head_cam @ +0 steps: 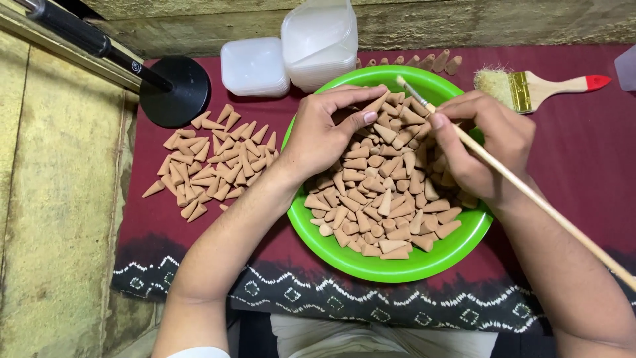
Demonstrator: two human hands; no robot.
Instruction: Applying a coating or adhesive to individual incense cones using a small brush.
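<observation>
1. Head view: our left hand (318, 136) pinches one matte clay cone (376, 104) over the glossy green bowl (344, 255).
2. Our right hand (487, 149) grips a thin wooden brush (530, 192), tip at that cone.
3. We see the bowl heaped with cones beyond counting, and more loose cones (212, 162) on the maroon cloth (583, 152).
4. We count one bristle paintbrush (530, 89) and two stacks of plastic tubs (318, 43).

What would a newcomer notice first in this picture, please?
A bright green bowl heaped with tan cones sits mid-table. Over it, the left hand pinches one cone while the right hand holds a thin paintbrush. A loose pile of cones lies on the maroon cloth to the left.
</observation>
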